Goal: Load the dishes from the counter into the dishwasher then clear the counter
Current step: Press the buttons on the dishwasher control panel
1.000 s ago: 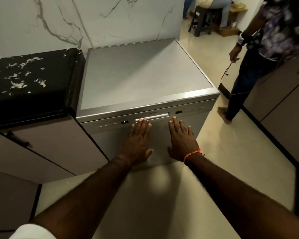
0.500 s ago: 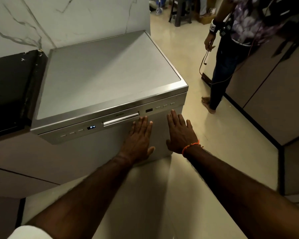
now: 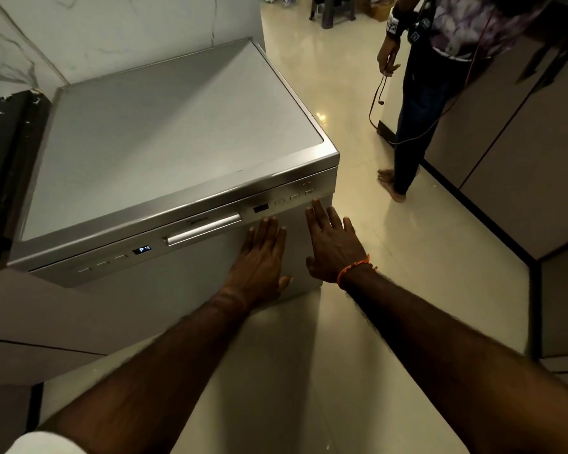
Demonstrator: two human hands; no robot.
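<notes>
Silver dishwasher (image 3: 177,152) now sits more to the left in view. Both flat hands, left hand (image 3: 262,257) and right hand (image 3: 333,244), stay pressed on its closed door, fingers straight, holding nothing.

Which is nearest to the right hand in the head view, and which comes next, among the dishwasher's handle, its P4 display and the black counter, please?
From the right hand:
1. Handle, on the dishwasher's front, just to the hand's left.
2. P4 display, further left on the control strip.
3. Black counter, farthest, beyond the dishwasher's left edge.
</notes>
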